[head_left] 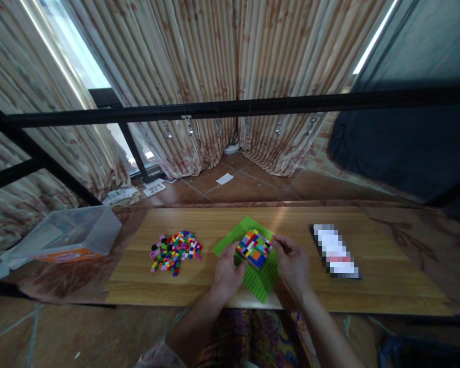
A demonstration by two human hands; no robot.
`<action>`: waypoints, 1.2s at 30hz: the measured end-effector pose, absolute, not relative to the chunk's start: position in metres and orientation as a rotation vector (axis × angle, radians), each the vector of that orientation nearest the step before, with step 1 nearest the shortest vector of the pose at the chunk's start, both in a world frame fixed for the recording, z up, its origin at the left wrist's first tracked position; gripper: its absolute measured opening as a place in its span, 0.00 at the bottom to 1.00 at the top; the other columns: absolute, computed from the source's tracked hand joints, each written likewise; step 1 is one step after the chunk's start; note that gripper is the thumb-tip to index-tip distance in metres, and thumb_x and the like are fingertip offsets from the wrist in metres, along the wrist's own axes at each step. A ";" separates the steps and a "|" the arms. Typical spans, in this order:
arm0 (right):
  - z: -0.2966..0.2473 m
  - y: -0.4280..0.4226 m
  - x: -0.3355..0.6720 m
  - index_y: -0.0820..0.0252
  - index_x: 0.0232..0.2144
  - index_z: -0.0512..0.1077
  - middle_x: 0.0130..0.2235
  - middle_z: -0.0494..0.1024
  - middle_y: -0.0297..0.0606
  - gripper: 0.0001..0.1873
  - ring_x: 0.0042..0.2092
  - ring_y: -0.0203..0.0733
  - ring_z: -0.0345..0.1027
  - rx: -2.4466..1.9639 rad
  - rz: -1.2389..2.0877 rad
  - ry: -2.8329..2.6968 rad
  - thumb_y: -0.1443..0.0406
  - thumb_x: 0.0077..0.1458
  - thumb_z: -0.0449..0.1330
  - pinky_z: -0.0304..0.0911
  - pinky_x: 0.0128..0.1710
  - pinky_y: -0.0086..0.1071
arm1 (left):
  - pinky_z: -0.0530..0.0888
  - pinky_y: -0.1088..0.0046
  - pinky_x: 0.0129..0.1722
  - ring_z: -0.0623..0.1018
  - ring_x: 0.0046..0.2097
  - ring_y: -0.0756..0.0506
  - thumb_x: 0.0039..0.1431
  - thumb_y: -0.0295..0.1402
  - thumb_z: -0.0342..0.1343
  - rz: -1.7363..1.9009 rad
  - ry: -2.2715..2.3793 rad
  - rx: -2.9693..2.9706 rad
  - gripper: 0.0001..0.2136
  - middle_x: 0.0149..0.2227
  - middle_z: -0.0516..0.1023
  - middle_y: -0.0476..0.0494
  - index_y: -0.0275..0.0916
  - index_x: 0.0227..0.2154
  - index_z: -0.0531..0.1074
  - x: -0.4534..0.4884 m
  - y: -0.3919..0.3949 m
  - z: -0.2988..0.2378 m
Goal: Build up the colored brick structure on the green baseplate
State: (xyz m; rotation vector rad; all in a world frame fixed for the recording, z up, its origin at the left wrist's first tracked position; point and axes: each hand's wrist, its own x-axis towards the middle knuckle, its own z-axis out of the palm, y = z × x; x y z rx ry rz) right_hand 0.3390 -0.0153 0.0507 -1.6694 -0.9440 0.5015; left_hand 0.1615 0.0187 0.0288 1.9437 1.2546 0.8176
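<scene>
A square block of many-coloured toy building bricks sits over a green studded baseplate, turned cornerwise on the wooden board. My left hand grips the left corner of the block, thumb along its near side. At the right corner, my right hand has its fingers closed on the block's edge; its fingertips are partly hidden. Whether the block is lifted off the baseplate or rests on it, I cannot tell. Left of my left hand lies a loose heap of small coloured bricks.
A phone with a blurred-out screen lies on the right of the wooden board. A clear plastic box stands to the left. A black metal bar with hanging clips crosses beyond the board, before striped curtains.
</scene>
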 end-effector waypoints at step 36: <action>0.064 0.004 0.325 0.53 0.48 0.73 0.34 0.81 0.34 0.20 0.37 0.42 0.74 -1.777 0.498 -1.318 0.60 0.51 0.58 0.65 0.42 0.36 | 0.72 0.64 0.46 0.73 0.45 0.42 0.60 0.31 0.52 0.886 1.310 2.155 0.12 0.42 0.74 0.40 0.38 0.47 0.69 0.149 -0.010 0.013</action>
